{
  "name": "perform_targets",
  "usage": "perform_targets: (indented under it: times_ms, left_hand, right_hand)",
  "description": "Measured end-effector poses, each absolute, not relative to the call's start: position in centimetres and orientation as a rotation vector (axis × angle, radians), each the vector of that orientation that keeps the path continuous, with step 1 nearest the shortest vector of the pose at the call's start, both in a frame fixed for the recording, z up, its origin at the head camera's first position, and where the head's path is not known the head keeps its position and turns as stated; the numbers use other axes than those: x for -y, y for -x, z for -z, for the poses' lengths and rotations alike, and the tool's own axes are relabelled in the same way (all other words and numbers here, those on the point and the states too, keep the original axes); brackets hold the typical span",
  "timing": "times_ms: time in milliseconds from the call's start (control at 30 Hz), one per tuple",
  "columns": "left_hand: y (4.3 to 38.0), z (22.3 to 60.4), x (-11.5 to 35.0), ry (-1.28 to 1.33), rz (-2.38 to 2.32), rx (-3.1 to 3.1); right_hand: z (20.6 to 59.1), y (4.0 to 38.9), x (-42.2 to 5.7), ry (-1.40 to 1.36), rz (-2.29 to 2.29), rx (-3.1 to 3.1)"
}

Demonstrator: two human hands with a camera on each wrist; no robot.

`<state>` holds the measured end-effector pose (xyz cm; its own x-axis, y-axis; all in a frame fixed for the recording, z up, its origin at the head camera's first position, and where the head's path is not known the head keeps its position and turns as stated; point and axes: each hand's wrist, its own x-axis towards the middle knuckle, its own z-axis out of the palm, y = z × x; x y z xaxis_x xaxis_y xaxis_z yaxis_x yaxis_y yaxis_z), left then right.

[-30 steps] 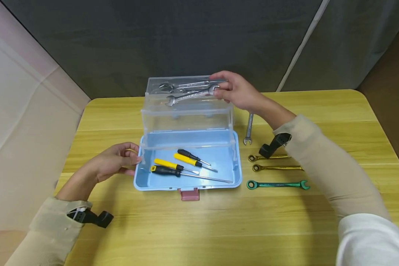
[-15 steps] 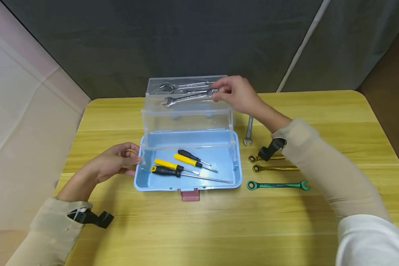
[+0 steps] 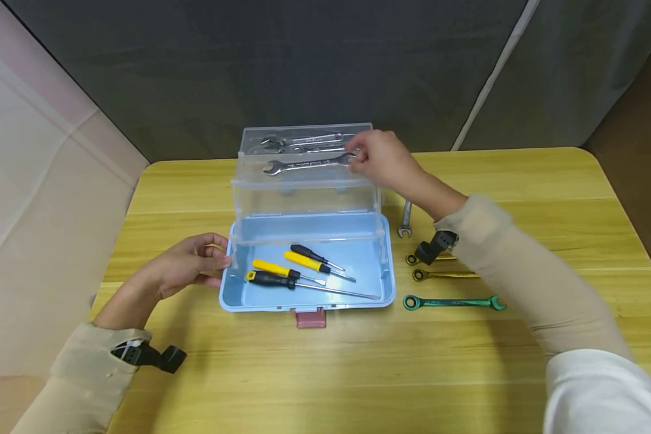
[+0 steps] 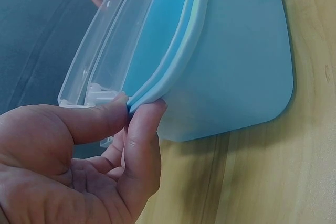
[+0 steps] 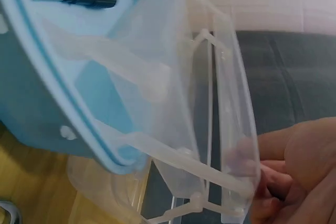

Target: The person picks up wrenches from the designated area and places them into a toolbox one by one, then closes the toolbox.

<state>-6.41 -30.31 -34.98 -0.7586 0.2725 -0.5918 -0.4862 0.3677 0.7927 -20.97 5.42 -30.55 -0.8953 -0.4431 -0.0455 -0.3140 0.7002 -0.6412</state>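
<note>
My left hand (image 3: 192, 262) pinches the left rim of a light-blue toolbox (image 3: 227, 295); in the left wrist view, thumb and forefinger close on that blue rim (image 4: 157, 90). At the toolbox's back, my right hand (image 3: 382, 158) holds the right end of a silver double open-end wrench (image 3: 309, 164) between thumb and fingers. The wrench lies level at the front clear tray (image 3: 304, 176); whether it touches the tray floor is unclear. Behind it, the rear clear tray (image 3: 249, 134) holds an adjustable wrench (image 3: 309, 140) and other silver wrenches. The right wrist view shows the fingers partly behind translucent plastic.
Several screwdrivers (image 3: 290, 273) with yellow or black handles lie in the blue base. Right of the box, a silver wrench (image 3: 405, 220), two gold ratchet wrenches (image 3: 445, 275) and a green one (image 3: 454, 302) rest on the wooden table (image 3: 314, 380). A pink latch (image 3: 310, 318) hangs in front.
My right hand has come down and slightly toward me, levelling the silver wrench at the front tray. My left hand keeps its place on the rim.
</note>
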Motion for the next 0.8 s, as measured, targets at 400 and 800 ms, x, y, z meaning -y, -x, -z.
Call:
perform_targets:
  times_ms: [400,800]
  left_hand:
    - [6.5,35.0,30.4,0.184,-1.452,-1.973]
    - [6.4,35.0,30.4,0.171,-1.453,-1.969]
  right_hand:
    - [30.8,20.4,-5.4,0.719,0.892,-2.803]
    - [31.8,18.5,-8.7,0.841,1.031,-2.817]
